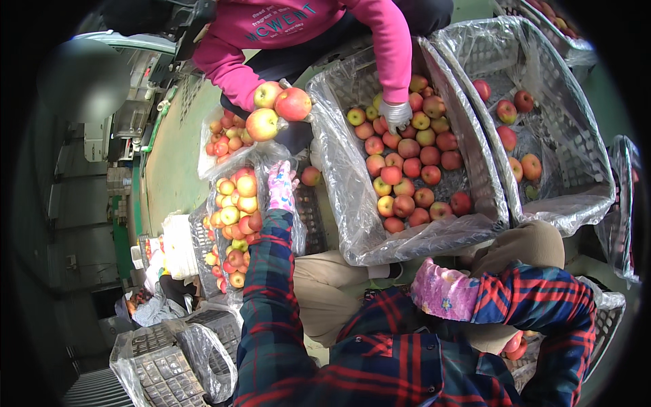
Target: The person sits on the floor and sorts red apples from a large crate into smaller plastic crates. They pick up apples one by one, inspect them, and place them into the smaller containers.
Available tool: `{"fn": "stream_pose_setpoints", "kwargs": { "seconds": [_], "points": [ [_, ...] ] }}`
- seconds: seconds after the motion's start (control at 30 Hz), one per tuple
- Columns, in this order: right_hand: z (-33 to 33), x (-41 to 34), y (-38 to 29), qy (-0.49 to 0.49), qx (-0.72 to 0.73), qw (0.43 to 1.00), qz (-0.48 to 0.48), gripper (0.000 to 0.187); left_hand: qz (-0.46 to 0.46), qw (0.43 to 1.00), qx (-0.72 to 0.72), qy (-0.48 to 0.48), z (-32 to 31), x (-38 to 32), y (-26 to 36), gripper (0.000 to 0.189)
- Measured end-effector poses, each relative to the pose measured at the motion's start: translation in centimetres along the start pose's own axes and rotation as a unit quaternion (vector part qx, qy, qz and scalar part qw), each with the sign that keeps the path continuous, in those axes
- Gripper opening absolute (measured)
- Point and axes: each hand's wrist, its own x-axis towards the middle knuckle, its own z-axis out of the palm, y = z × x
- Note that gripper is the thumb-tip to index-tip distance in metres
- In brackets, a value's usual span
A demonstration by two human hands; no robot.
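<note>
My left hand [280, 184], in a pink floral covering, reaches to the edge of a plastic-lined crate of apples [239, 203]. Its fingers are apart with nothing seen between them, and a single apple [311, 176] lies just to their right. My right arm is bent across my lap; the pink floral covering at my right hand [443, 292] shows, but the fingers are hidden. Ahead, a person in a pink sweatshirt holds several apples [292, 104] in one hand. That person's other hand, in a pale glove, is among apples [408, 148] in a large plastic-lined crate [351, 229].
Another lined crate [564, 208] with several apples adjoins the large one at right. Part of a crate with apples [516, 346] shows behind my right arm. Crates with plastic liners [168, 366] stand at lower left. Another person [157, 305] sits farther off at left.
</note>
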Motion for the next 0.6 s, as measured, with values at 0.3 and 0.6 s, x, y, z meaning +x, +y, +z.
{"fn": "stream_pose_setpoints", "kwargs": {
  "seconds": [0.3, 0.6],
  "points": [
    [-0.9, 4.5, 9.9, -0.010, 0.388, 0.922, -0.011, 0.052, -0.090, 0.968, 0.235, 0.022, -2.6, 11.6, -16.9, 0.084],
    [4.4, 4.8, 7.6, -0.225, 0.514, 0.828, -0.018, 0.067, 0.118, 0.782, 0.612, -0.011, 1.3, 15.4, -11.1, 0.061]
  ]
}}
